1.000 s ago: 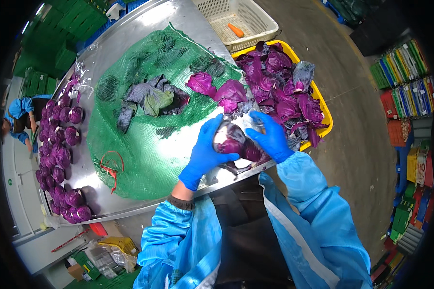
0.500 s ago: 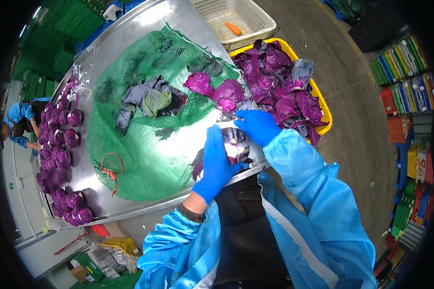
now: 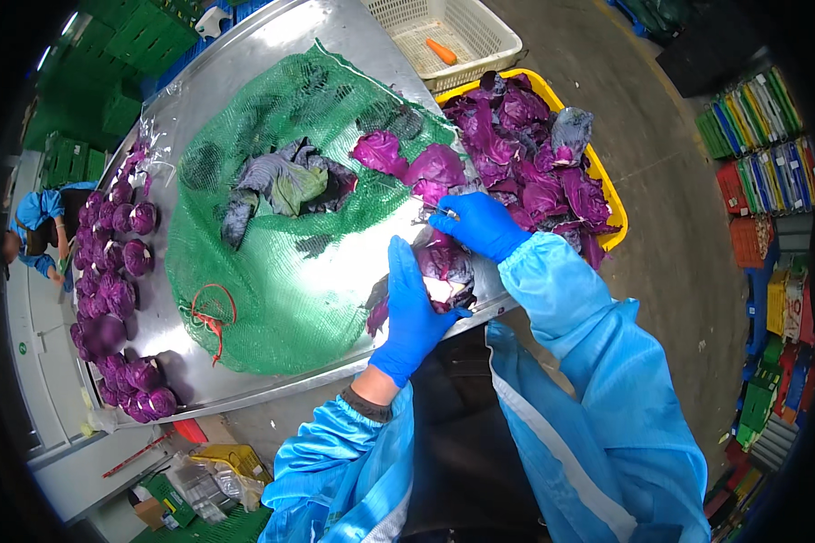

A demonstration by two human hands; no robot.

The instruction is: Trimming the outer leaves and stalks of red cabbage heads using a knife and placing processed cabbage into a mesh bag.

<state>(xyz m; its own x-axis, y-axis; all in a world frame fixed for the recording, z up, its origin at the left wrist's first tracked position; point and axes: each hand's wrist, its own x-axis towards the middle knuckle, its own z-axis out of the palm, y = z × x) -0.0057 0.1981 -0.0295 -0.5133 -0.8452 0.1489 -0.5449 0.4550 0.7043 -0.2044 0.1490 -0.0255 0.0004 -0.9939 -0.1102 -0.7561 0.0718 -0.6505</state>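
At the metal table's [image 3: 272, 27] near edge, my left hand [image 3: 410, 312] in a blue glove steadies a red cabbage [image 3: 448, 267], fingers along its left side and thumb at its near side. A pale cut stem end shows on the head. Just above it, my right hand [image 3: 484, 226], also gloved, has its fingers curled in a pinch; what they hold is hidden. Loose purple leaves [image 3: 435, 172] lie beyond my hands. Left of them spreads a green mesh bag [image 3: 263, 299], with dark leaves [image 3: 285, 176] on it and dark heads inside.
A yellow crate [image 3: 618, 213] heaped with cabbage leaves stands at the right, beside a white basket [image 3: 507, 45] holding a carrot [image 3: 441, 51]. Trimmed red cabbages [image 3: 118, 294] line the table's left side. Past them another person [image 3: 41, 213] works. Stacked crates [image 3: 770, 190] stand far right.
The cabbage's dark, streaked top now shows brighter purple, and the pale stem end sits lower. My right hand has shifted slightly, its fingers more curled. My left hand stays on the head.
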